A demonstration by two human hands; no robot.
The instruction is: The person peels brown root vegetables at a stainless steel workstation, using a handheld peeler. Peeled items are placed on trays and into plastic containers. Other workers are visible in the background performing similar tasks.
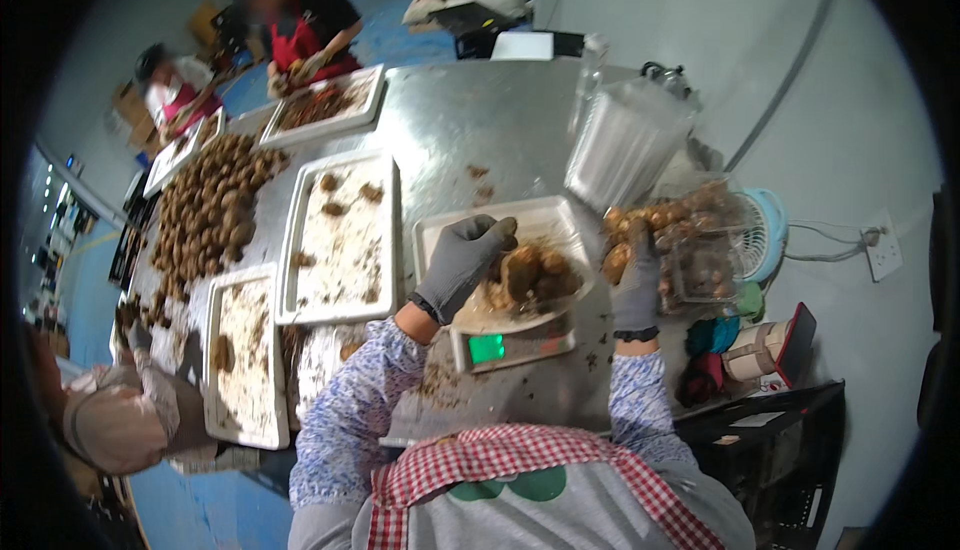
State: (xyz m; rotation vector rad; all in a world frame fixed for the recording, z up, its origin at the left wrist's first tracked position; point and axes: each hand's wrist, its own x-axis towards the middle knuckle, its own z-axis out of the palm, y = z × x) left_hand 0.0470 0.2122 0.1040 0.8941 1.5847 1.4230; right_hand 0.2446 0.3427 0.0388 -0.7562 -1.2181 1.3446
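Note:
My left hand [466, 259], in a grey glove, is raised over a white tray [426, 238] with its fingertips drawn together. Whether something small sits between them cannot be made out. Just beyond and below it, a clear plastic container [574, 296] holds several golden-brown tubers [541, 268]. Under that is a digital scale [517, 351] with a lit green display. My right hand [636, 287], also gloved in grey, reaches into a heap of golden tubers [667, 212] on the right. One tuber [617, 263] lies against its inner side; the grip is not clear.
Clear lidded boxes [705, 272] and stacked clear containers [626, 145] stand right, beside a blue fan [763, 235]. White trays [337, 242] and a large tuber pile [210, 205] fill the left. Co-workers [311, 32] stand at the far side; another person [124, 415] works at left.

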